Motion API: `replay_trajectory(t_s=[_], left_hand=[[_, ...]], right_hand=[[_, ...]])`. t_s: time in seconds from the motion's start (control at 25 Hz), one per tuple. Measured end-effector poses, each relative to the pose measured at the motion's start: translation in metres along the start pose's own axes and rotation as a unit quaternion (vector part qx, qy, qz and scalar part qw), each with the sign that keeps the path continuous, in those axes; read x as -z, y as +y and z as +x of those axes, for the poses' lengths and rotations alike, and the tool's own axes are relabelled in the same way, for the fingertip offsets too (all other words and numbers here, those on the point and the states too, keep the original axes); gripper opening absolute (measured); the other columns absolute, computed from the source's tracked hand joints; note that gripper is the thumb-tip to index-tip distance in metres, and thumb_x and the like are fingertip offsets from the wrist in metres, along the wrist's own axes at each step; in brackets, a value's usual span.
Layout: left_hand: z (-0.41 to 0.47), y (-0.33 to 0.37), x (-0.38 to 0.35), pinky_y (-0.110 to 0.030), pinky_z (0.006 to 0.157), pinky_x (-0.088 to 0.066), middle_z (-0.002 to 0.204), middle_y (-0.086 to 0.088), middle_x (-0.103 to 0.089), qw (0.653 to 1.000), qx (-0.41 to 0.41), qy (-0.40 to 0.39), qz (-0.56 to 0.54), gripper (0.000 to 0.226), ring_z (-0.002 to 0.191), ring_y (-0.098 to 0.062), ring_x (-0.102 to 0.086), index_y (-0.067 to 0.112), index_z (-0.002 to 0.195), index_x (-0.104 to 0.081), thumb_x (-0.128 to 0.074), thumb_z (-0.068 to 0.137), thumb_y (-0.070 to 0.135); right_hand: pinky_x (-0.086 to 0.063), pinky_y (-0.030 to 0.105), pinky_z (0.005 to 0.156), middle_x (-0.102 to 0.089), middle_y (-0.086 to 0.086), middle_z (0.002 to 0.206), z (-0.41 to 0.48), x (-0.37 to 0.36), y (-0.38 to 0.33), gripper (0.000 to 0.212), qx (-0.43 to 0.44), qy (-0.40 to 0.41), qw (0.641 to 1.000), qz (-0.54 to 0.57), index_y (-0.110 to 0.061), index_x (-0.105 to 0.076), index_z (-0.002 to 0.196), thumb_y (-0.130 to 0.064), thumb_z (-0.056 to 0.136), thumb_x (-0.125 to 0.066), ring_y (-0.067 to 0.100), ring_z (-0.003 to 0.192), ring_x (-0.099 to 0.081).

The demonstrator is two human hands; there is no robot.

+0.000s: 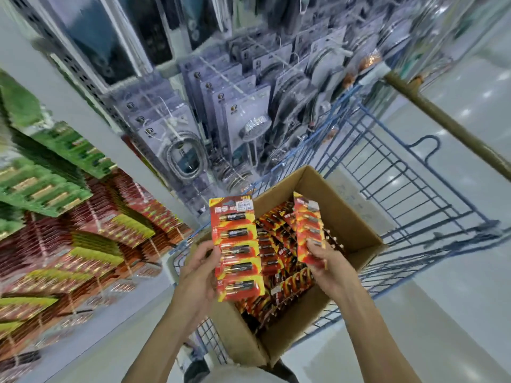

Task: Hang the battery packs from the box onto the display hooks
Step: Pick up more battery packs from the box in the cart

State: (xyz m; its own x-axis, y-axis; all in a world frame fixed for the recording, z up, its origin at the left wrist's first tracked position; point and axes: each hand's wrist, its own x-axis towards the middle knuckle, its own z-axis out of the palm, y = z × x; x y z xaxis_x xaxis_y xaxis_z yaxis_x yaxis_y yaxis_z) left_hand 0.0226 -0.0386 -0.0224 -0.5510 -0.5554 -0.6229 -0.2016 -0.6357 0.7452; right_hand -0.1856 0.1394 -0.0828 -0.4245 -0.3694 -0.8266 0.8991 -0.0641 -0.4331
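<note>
Head view:
L hand (199, 269): clamped on the left edge of a red 5-cell battery strip (236, 244), thumb on the front, fingers behind. The strip is upright, above the near-left corner of the box.
R hand (323, 261): pinches the lower end of a 2nd strip (308, 228), which is tilted and lifted clear above the box contents.
Cardboard box (345, 217): open, sits in a blue wire cart (401, 175), and is well filled w/ loose packs (276, 261). Task prob. far from done.
Display rack (96, 244): to the left, red & green packs hang in dense rows. It is blurred, so bare hooks can't be made out.
Risk, grip: each strip is held at one edge or end only. A long thin card likely flexes, so it could slip into the box or onto the floor.
Risk, hang hole: a price sticker (246, 205) sits at the top of the L strip and no hole is visible. A missed hook tip could bend or tear the card.
Risk, both hands full: no free hand to part the hung rows, so neighbouring packs may get knocked off.
Risk, wrong row: red & green rows sit close together, so a mix-up is easy w/o checking type.
</note>
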Motion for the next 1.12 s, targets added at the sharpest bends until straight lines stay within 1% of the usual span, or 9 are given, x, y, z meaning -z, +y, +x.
replay_trajectory(t_s=[0.08, 0.24, 0.44, 0.56, 0.8, 0.88, 0.96, 1.04, 1.12], left_hand=[[-0.017, 0.012, 0.010, -0.052, 0.088, -0.060, 0.122, -0.020, -0.072, 1.000, -0.021, 0.008, -0.020, 0.034, 0.100, -0.032, -0.074, 0.008, 0.123, -0.064, -0.056, 0.096, 0.026], [-0.059, 0.041, 0.045, -0.042, 0.075, -0.064, 0.117, -0.011, -0.077, 0.994, -0.092, 0.039, -0.053, 0.029, 0.098, -0.030, -0.077, 0.017, 0.129, -0.063, -0.050, 0.105, 0.024], [-0.122, 0.074, 0.098, -0.038, 0.070, -0.065, 0.114, -0.007, -0.078, 0.965, -0.200, 0.135, -0.100, 0.028, 0.096, -0.027, -0.077, 0.022, 0.126, -0.066, -0.050, 0.104, 0.027], [-0.156, 0.084, 0.138, -0.036, 0.069, -0.065, 0.111, -0.001, -0.078, 0.941, -0.245, 0.190, -0.134, 0.027, 0.096, -0.022, -0.078, 0.029, 0.119, -0.068, -0.055, 0.096, 0.034], [-0.220, 0.106, 0.235, -0.040, 0.068, -0.064, 0.113, -0.002, -0.078, 0.916, -0.295, 0.229, -0.149, 0.037, 0.097, -0.026, -0.078, 0.028, 0.123, -0.067, -0.058, 0.089, 0.041], [-0.238, 0.117, 0.268, -0.047, 0.079, -0.064, 0.126, -0.008, -0.072, 0.916, -0.300, 0.225, -0.142, 0.044, 0.107, -0.029, -0.074, 0.027, 0.125, -0.066, -0.065, 0.088, 0.051], [-0.255, 0.130, 0.304, -0.046, 0.078, -0.065, 0.123, -0.009, -0.074, 0.916, -0.301, 0.214, -0.155, 0.038, 0.106, -0.031, -0.075, 0.026, 0.124, -0.067, -0.064, 0.093, 0.048], [-0.271, 0.139, 0.337, -0.040, 0.066, -0.064, 0.110, -0.008, -0.079, 0.911, -0.312, 0.205, -0.176, 0.025, 0.095, -0.030, -0.078, 0.025, 0.120, -0.068, -0.055, 0.101, 0.034], [-0.287, 0.143, 0.357, -0.041, 0.066, -0.063, 0.110, -0.009, -0.079, 0.904, -0.315, 0.217, -0.190, 0.024, 0.095, -0.031, -0.078, 0.026, 0.120, -0.069, -0.055, 0.102, 0.032]], right_hand=[[-0.061, 0.038, 0.079, -0.069, 0.016, 0.127, -0.038, -0.017, 0.004, 0.069, 0.041, -0.063, 0.996, -0.058, -0.014, -0.058, 0.136, -0.001, 0.073, -0.081, 0.030, 0.112, -0.068], [-0.062, 0.040, 0.081, -0.070, 0.017, 0.127, -0.104, -0.073, 0.007, 0.062, 0.133, -0.176, 0.964, -0.151, -0.022, -0.057, 0.138, 0.001, 0.083, -0.074, 0.032, 0.111, -0.070], [-0.055, 0.049, 0.094, -0.073, 0.010, 0.123, -0.166, -0.170, 0.029, 0.031, 0.125, -0.269, 0.935, -0.196, -0.023, -0.064, 0.128, -0.034, 0.101, -0.054, 0.028, 0.111, -0.072], [-0.052, 0.050, 0.099, -0.074, 0.008, 0.122, -0.193, -0.213, 0.065, 0.031, 0.146, -0.296, 0.910, -0.252, -0.022, -0.067, 0.124, -0.037, 0.101, -0.052, 0.026, 0.110, -0.072], [-0.058, 0.047, 0.087, -0.077, 0.002, 0.117, -0.246, -0.292, 0.167, 0.027, 0.155, -0.310, 0.893, -0.287, -0.028, -0.070, 0.122, -0.038, 0.098, -0.061, 0.025, 0.107, -0.074], [-0.054, 0.055, 0.098, -0.072, -0.005, 0.126, -0.262, -0.317, 0.202, 0.034, 0.170, -0.299, 0.889, -0.302, -0.040, -0.070, 0.120, -0.057, 0.090, -0.070, 0.024, 0.117, -0.069], [-0.047, 0.062, 0.106, -0.061, -0.011, 0.141, -0.272, -0.340, 0.233, 0.061, 0.176, -0.301, 0.887, -0.304, -0.051, -0.068, 0.122, -0.077, 0.068, -0.078, 0.024, 0.130, -0.060], [-0.051, 0.061, 0.102, -0.064, -0.006, 0.139, -0.287, -0.362, 0.261, 0.065, 0.190, -0.297, 0.900, -0.257, -0.046, -0.069, 0.124, -0.068, 0.064, -0.082, 0.027, 0.124, -0.065], [-0.054, 0.058, 0.098, -0.071, 0.000, 0.129, -0.303, -0.380, 0.279, 0.069, 0.168, -0.315, 0.905, -0.233, -0.036, -0.068, 0.128, -0.060, 0.064, -0.079, 0.030, 0.115, -0.070]])
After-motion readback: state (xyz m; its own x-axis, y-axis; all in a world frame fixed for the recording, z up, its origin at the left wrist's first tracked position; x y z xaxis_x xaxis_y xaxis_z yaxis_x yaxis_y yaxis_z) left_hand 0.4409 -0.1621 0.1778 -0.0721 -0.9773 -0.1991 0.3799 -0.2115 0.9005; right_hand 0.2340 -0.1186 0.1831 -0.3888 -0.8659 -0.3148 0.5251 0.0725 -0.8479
